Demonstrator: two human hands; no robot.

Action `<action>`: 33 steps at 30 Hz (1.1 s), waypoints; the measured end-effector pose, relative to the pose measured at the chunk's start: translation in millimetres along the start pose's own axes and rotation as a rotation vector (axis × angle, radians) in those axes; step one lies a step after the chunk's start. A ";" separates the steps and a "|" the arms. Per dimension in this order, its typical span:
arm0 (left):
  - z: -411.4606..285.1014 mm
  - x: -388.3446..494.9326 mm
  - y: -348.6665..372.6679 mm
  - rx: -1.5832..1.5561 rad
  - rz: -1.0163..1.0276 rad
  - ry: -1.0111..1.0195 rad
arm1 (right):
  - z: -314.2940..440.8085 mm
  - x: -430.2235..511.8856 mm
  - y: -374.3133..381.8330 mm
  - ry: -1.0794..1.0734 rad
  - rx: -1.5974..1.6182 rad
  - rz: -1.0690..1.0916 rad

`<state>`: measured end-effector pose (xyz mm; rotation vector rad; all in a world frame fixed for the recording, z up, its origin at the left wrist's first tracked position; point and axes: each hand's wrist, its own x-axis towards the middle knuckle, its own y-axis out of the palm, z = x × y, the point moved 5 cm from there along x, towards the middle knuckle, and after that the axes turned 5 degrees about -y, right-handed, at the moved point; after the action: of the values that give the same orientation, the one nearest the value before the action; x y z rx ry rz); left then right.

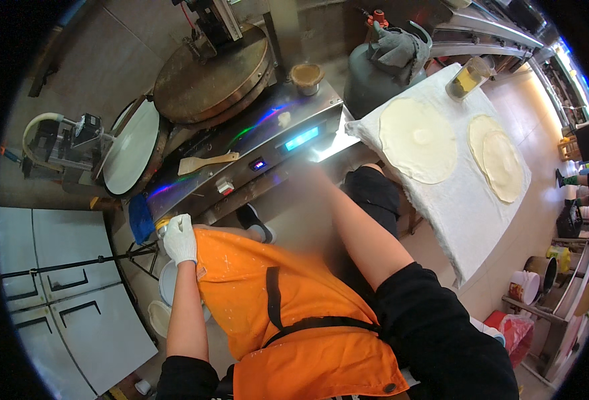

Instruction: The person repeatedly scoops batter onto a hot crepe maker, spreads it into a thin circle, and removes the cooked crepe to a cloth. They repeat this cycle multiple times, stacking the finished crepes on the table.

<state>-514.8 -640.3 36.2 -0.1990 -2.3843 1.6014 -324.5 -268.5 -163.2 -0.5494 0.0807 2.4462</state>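
Observation:
My left hand, in a white knitted glove, is at the left front corner of a steel griddle machine. Its fingers are curled beside a yellow-topped round object; whether they grip it is hidden. My right hand is a blur in front of the machine's front panel, just below a lit blue display. On the machine, a pale sheet of batter covers the left round plate. The right round plate is brown and bare. A wooden spatula lies along the front.
To the right, a cloth-covered table holds a thin round flatbread, overlapping rounds and a jar of yellow liquid. A gas cylinder draped with grey cloth stands behind. White cabinets are at left.

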 end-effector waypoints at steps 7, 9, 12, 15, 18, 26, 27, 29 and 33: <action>0.1 -1.5 1.5 -0.024 0.009 -0.023 | 68.5 -69.0 -19.9 -0.551 -0.546 0.193; 1.3 -2.6 1.0 -0.044 -0.004 -0.006 | 94.8 -95.4 -53.4 -0.658 -0.621 0.129; 3.6 -2.5 1.0 -0.067 -0.004 0.001 | 124.3 -122.2 -108.3 -0.564 -0.692 -0.070; 5.7 -2.1 1.6 -0.076 -0.002 -0.011 | 131.4 -136.7 -142.4 -0.429 -0.592 -0.217; 5.1 -1.8 1.4 -0.097 -0.033 0.007 | 129.2 -145.1 -150.8 -0.459 -0.447 -0.331; 3.2 -2.4 4.7 -0.133 -0.031 0.028 | 131.9 -156.6 -127.5 -0.577 -0.744 -0.429; 2.5 -2.0 4.9 -0.129 -0.025 0.033 | 134.0 -157.2 -126.2 -0.584 -0.759 -0.432; 1.4 -1.8 5.0 -0.122 -0.019 0.036 | 135.0 -156.7 -125.7 -0.544 -0.769 -0.413; 0.8 -2.8 4.2 -0.119 -0.019 0.025 | 136.1 -157.1 -126.4 -0.531 -0.754 -0.411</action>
<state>-512.5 -640.1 31.6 -0.2166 -2.4565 1.4415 -186.8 -230.2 33.7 -0.1649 -1.0899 2.0708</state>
